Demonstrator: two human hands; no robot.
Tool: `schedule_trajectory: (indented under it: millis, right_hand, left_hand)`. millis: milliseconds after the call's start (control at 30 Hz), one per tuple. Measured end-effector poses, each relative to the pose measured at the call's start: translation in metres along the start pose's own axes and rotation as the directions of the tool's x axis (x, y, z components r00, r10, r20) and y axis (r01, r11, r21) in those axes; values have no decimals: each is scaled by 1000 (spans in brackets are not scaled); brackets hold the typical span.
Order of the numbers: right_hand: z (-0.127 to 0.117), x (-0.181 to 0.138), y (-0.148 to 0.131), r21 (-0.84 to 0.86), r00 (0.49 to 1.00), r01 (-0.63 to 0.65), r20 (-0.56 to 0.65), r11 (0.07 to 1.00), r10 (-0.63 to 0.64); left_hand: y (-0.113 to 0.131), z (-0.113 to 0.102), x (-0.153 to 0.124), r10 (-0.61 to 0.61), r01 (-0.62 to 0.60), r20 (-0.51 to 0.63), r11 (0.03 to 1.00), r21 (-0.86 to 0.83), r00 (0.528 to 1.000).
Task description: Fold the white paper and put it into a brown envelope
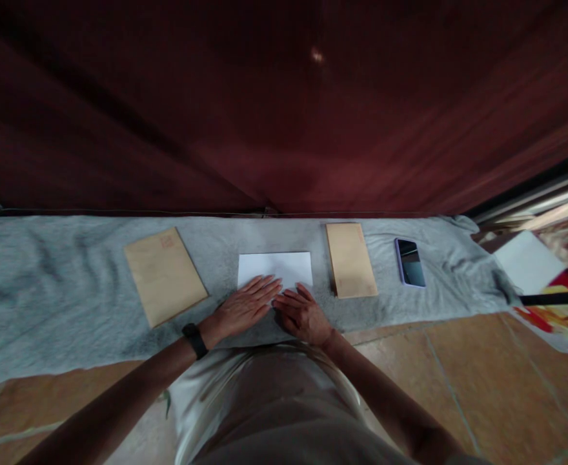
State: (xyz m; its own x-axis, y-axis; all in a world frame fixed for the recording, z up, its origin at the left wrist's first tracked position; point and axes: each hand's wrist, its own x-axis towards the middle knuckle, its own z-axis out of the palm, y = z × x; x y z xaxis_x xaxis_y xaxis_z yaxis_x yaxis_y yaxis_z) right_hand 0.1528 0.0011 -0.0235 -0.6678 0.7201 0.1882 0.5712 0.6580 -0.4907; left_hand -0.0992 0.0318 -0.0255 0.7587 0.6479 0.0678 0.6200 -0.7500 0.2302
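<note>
- Biggest thing in here: a dark red backdrop, smooth-looking with a dull sheen and blurry streaks.
- Below it runs a long grey cloth, fuzzy like a blanket, rumpled at both ends and flatter mid-way.
- Left tan envelope: flat, matte, sitting askew, with some reddish print at a top corner.
- Right tan envelope: narrower, nearly square to the person, with a thick edge. Could be a stack, can't tell.
- White paper is in the middle of the cloth, between the envelopes. Crisp straight far edge; near edge hidden by the hands. My read is the step here is pressing it flat, and the next move calls for light, even pressure so it doesn't skid on that soft cloth.
- Left hand: fingers stretched out, laid on the paper, gripping nothing. Right hand: fingers loosely bent at the paper's near side; can't tell if they're pinching it.
- Phone: glossy dark screen, purplish rim, off to the right.
- Smallest: a black wristband on the left wrist.
</note>
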Motion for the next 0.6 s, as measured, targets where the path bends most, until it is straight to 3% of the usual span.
schedule_trajectory:
  millis: [233,400,600]
  right_hand:
    - [-1,0,-2,-17,999,39,26,999,-39]
    - [-3,1,-5,-38,999,37,-38,999,-38]
    - [-3,2,-5,-76,983,-87,-170,993,73]
  left_hand:
    - [1,-1,-4,-28,28,-1,999,37,1000]
    - [-16,-5,21,-83,84,-46,996,30,996]
    - [-23,-3,53,-149,156,-94,985,71,984]
